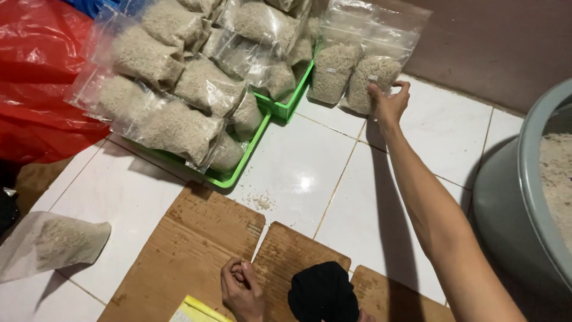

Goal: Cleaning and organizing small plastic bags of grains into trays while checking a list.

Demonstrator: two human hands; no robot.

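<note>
My right hand reaches far forward and grips the lower edge of a clear zip bag of pale grain. That bag stands on the white tiled floor against a second bag of the same kind. My left hand rests near me on flattened brown cardboard, its fingers curled closed with nothing visible in them. A yellow flat object lies just to its left and a black cloth bundle just to its right.
Two green trays at the back left are heaped with several filled grain bags. A red plastic sack lies far left. One filled bag lies on the floor at left. A grey basin holding grain stands at right. Spilled grains dot the tile.
</note>
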